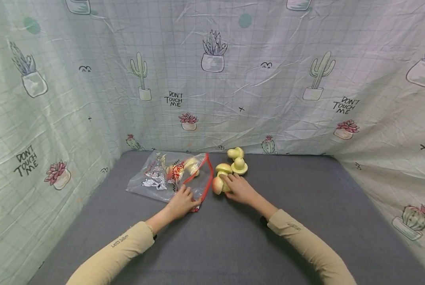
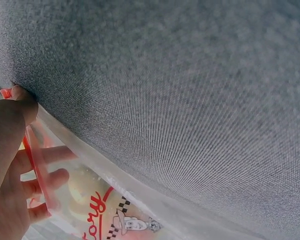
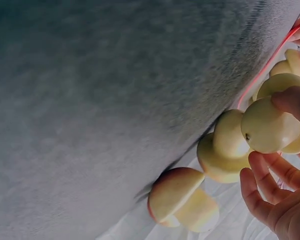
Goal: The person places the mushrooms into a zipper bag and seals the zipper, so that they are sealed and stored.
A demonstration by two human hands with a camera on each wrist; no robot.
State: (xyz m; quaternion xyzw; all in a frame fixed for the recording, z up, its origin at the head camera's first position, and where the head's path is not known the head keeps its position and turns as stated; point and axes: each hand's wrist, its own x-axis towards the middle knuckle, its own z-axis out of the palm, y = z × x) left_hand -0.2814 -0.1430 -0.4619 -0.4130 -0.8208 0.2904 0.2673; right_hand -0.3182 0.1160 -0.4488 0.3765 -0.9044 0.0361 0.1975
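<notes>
My left hand (image 1: 181, 202) holds the open mouth of a clear plastic zip bag (image 1: 145, 184) with a red zip edge. In the left wrist view the thumb lies at the red zip slider (image 2: 6, 93), and the other fingers, spread, show through the plastic. A pale yellow mushroom with a reddish cap lies inside the bag (image 1: 191, 166). My right hand (image 1: 240, 189) grips a mushroom (image 3: 270, 125) just right of the bag's mouth, thumb on one side and fingertips on the other. Another mushroom (image 1: 223, 168) sits right behind it.
Two more mushrooms lie behind the right hand, one cap down (image 1: 239, 166) and one on its side (image 1: 236, 153). The dark grey tabletop (image 1: 212, 245) ends at a hanging cactus-print cloth (image 1: 241, 118) at the back and sides.
</notes>
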